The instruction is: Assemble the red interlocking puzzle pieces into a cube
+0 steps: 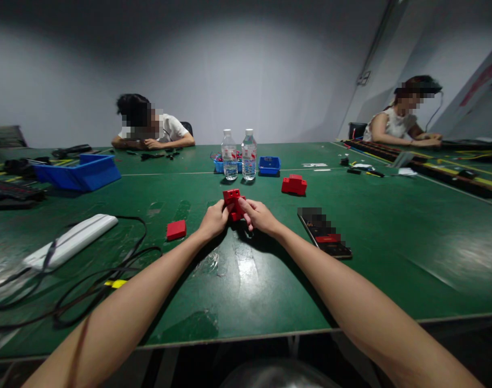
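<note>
Between my two hands, in the head view's middle, is a red plastic housing (233,200) with small dark openings near its top. My left hand (214,220) grips its left side. The fingers of my right hand (258,216) close on the right side, thumb towards the front. My fingers cover part of the housing, and its exact kind is unclear. A second red housing (294,185), with a stepped outline, stands on the green table beyond my right hand. To the left of my left hand lies a flat red block (177,230).
Two water bottles (229,156) stand behind my hands, beside a small blue tray (269,166). A phone (324,233) lies at right. A white power strip (71,241), black cables (96,285) and a blue bin (78,173) are at left. Two people sit across the table (391,280).
</note>
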Motion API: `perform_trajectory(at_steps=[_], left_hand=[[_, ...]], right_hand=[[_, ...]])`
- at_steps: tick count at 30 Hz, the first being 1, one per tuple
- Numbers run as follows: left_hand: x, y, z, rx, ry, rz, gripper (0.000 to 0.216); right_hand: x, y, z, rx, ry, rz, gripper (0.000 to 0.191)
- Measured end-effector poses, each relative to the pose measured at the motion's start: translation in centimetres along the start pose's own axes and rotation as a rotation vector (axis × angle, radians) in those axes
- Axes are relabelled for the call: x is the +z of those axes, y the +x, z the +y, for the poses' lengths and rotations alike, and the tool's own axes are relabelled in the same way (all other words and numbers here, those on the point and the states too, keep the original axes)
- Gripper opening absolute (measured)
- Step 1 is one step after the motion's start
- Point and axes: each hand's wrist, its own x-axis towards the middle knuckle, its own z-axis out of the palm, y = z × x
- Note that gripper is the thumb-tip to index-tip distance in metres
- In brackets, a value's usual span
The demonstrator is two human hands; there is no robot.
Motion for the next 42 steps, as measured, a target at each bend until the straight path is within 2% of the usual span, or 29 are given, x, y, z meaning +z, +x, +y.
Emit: perform_trajectory(at_steps=[19, 25, 36, 39, 42], left_hand=[[-0.09, 0.28, -0.31, 0.003, -0.03, -0.017, 0.028], [-0.1, 0.3, -0.18, 0.002, -0.008, -0.044, 0.027], [0.21, 0.36, -0.41, -0.022, -0.046, -0.094, 0.032], [0.21, 0.4, -0.5, -0.032, -0.047, -0.1, 0.032], [0.26, 0.38, -0.57, -0.003, -0.046, -0.097, 0.031]], right_hand=[[-0.07, 0.08, -0.2, 0.014, 0.068, -0.079, 0.052], [0.32, 0.02, 0.24, 0.0, -0.04, -0.032, 0.05], [0.13, 0.07, 0.5, 0.016, 0.058, -0.029, 0.047], [0.16, 0.04, 0.55, 0.012, -0.011, 0.032, 0.047], [0.32, 0.04, 0.5, -0.072, -0.099, 0.184, 0.053]])
